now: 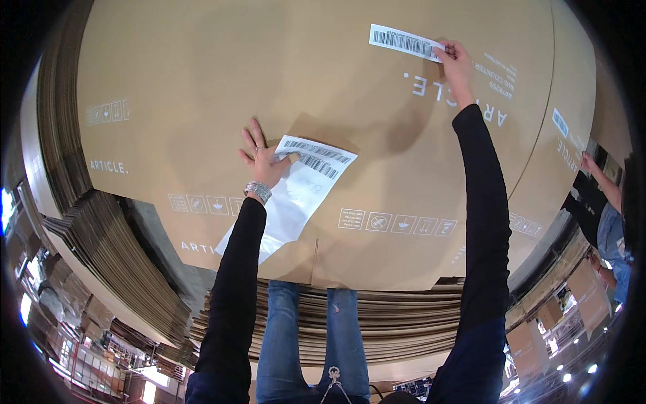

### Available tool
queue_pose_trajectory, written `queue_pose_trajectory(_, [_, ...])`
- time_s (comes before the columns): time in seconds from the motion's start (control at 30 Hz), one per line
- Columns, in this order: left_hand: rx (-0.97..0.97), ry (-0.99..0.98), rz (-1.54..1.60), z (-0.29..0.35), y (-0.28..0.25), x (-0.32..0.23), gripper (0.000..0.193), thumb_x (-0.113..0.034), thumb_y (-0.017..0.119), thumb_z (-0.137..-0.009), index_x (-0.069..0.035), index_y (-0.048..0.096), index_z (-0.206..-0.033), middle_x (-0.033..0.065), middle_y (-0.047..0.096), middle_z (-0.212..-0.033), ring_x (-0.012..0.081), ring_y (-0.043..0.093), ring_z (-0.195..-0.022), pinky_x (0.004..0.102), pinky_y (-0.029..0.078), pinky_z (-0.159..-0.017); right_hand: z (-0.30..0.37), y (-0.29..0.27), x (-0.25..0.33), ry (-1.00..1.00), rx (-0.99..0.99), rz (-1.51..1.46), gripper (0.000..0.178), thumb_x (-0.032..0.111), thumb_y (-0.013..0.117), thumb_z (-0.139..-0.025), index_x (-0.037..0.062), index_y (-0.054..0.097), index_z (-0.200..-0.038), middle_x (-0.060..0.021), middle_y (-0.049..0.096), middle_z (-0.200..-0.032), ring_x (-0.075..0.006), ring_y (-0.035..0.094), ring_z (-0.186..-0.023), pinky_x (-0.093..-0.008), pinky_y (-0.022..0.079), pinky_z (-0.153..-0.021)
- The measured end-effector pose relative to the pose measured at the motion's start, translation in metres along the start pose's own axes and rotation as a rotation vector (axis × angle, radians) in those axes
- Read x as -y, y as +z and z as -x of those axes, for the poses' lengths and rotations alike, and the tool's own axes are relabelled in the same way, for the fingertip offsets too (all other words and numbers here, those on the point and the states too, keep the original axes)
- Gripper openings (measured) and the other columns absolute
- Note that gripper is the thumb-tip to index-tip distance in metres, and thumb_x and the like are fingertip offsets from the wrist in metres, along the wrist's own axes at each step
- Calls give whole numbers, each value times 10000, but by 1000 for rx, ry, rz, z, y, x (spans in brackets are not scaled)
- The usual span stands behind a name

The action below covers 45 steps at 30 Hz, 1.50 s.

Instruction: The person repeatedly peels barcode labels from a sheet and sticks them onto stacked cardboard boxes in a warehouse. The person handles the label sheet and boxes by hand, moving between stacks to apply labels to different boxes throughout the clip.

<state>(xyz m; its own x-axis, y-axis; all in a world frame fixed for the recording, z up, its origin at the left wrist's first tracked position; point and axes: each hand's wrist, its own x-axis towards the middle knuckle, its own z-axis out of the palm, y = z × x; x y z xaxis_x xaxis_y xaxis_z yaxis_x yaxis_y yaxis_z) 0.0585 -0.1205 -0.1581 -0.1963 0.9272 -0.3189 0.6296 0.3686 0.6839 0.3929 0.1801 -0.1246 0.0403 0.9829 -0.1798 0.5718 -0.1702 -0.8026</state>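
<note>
Your left forearm (235,296) hides part of the creased, shiny white sheet (296,195) over the flat brown cardboard (222,60), whose far edge is cut off. Your left hand (266,167) is spread, thumb on the sheet; whether it grips, I can't tell. Your right hand (457,66) pinches a narrow rectangular label (404,43), covering one end.

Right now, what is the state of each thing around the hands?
White label sheet: bent
Left hand: fingers spread, thumb on white label sheet
Barcode label: straight; stuck down or not, unclear
Right hand: fingers on barcode label
Printed carton blank: lying flat
Left cardboard stack: flattened, layered
Silver wristband: worn
</note>
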Motion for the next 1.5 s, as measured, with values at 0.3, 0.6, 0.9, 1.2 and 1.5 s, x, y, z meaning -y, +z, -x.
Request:
queue_pose_trajectory(0.3, [49,-112,-103,-1,-4,-10,224,-257,769,-634,-266,716,-851,89,-61,-1509,360,-161,-1360,630,-136,-957,26,33,32,-241,-34,772,479,311,553,-848,44,470,-1238,-165,421,-1297,-361,292,-1265,-485,259,-1026])
queue_pose_trajectory(0.6, [46,-111,-85,1,-3,-12,209,-291,756,-642,-235,710,-838,75,-66,-1511,345,-149,-1365,647,-125,-958,61,2,-39,-4,-217,784,677,513,371,-887,137,194,-1423,-101,157,-1485,-330,117,-1365,-537,116,-1069])
queue_pose_trajectory(0.9, [53,-82,59,30,-13,8,397,-336,706,-707,-150,661,-1055,84,33,-1510,282,7,-1385,552,7,-1057,519,-140,-179,756,432,763,574,404,378,-931,104,244,-1400,-159,233,-1436,-284,210,-1330,-404,137,-1096])
queue_pose_trajectory(1.2, [18,-737,389,267,-113,139,352,-31,633,-738,24,569,-1080,79,630,-999,174,598,-891,327,488,-752,682,-28,-130,1456,-761,-1123,617,550,564,-774,161,443,-1238,-27,491,-1202,-187,440,-1123,-362,355,-924])
queue_pose_trajectory(1.5, [-415,-1138,809,396,-134,203,412,-273,626,-812,-24,526,-1125,106,593,-1046,314,589,-914,467,490,-757,702,-121,-49,1358,-742,-963,658,697,460,-771,201,454,-1203,31,508,-1040,-95,453,-781,-236,335,-531])
